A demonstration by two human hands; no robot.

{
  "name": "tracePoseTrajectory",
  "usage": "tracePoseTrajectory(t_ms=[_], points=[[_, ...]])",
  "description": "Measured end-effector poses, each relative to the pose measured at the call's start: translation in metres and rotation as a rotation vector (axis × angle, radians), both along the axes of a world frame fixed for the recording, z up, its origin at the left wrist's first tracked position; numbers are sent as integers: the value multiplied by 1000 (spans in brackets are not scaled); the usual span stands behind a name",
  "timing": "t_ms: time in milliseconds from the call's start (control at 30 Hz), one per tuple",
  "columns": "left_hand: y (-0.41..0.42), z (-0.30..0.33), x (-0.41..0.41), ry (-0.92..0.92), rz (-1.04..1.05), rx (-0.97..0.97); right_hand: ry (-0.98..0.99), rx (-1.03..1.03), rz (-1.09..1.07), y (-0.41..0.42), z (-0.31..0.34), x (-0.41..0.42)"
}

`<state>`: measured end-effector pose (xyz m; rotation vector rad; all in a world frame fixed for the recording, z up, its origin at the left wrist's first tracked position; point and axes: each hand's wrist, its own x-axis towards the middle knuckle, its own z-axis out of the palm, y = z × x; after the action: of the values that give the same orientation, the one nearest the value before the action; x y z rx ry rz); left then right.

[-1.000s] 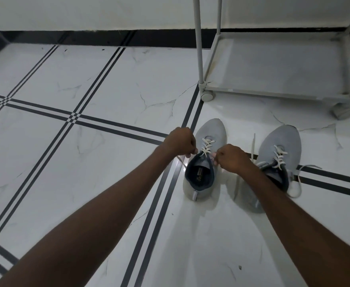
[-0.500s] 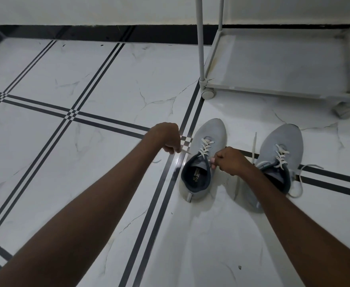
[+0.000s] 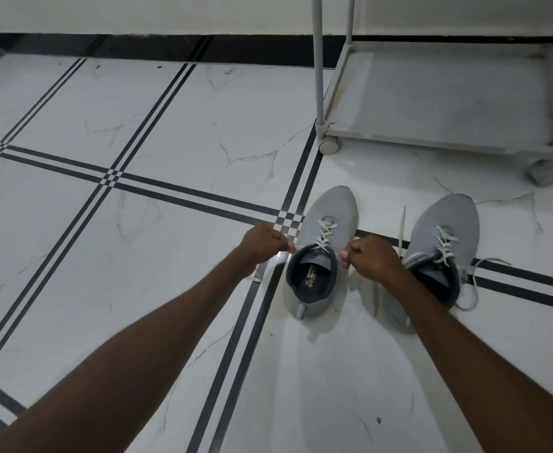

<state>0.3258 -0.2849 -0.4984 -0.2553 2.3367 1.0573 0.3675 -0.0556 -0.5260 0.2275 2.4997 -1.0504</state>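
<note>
Two grey sneakers with white laces stand on the tiled floor, toes pointing away from me. The left sneaker (image 3: 329, 217) has a dark blue collar and an open mouth. My left hand (image 3: 262, 243) pinches one white lace end just left of that shoe's collar. My right hand (image 3: 371, 258) pinches the other lace end at the collar's right side. The laces (image 3: 326, 232) criss-cross up the tongue between my hands. The right sneaker (image 3: 445, 223) stands beside it with loose laces trailing on the floor; my right forearm covers its heel.
A white wheeled rack (image 3: 343, 134) stands behind the shoes, its caster (image 3: 330, 146) close to the left shoe's toe and another caster (image 3: 548, 171) at far right. White marble floor tiles with black stripes (image 3: 111, 176) stretch to the left. A black skirting runs along the wall.
My left hand pulled out to the left with the lace half a second ago, then came back close to the shoe's collar. My right hand stayed at the collar's right side.
</note>
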Motion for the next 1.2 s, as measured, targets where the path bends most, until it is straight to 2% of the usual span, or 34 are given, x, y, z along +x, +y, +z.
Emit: tracePoseTrajectory(t_ms=[100, 233, 300, 367, 433, 500, 567, 633, 700, 767, 833, 900, 967, 1067, 1133, 1200], points=[[-4, -7, 1, 29, 19, -69, -24, 87, -53, 6, -3, 4], [-7, -5, -1, 76, -62, -129, -32, 152, -57, 4, 1, 3], [-12, 2, -5, 70, -210, -155, -29, 188, -6, 6, 7, -1], [-18, 9, -14, 99, -393, -266, -47, 172, 45, 11, 18, -10], [-20, 15, -21, 218, -504, -514, -93, 170, 75, 19, 35, -20], [-15, 18, -24, 470, -551, -782, -83, 204, 130, 26, 53, -30], [-2, 21, -23, 660, -471, -853, 5, 210, 127, 27, 71, -37], [14, 21, -20, 716, -289, -712, 159, 164, 44, 22, 84, -41], [30, 20, -18, 637, -132, -377, 268, 97, -31, 12, 89, -43], [44, 22, -17, 502, 11, -8, 341, 56, -30, 4, 84, -43], [58, 29, -14, 294, 150, 332, 399, 17, -36, 1, 77, -45], [70, 38, -10, 62, 194, 530, 455, -7, -57, 0, 73, -46], [70, 40, -10, -46, 67, 511, 486, -23, -81, -1, 71, -49], [58, 35, -16, -60, -127, 446, 527, -28, -89, -2, 69, -54], [51, 34, -19, -38, -177, 416, 550, -18, -117, -4, 66, -54], [49, 36, -22, -12, -167, 407, 582, -17, -255, -9, 61, -48]])
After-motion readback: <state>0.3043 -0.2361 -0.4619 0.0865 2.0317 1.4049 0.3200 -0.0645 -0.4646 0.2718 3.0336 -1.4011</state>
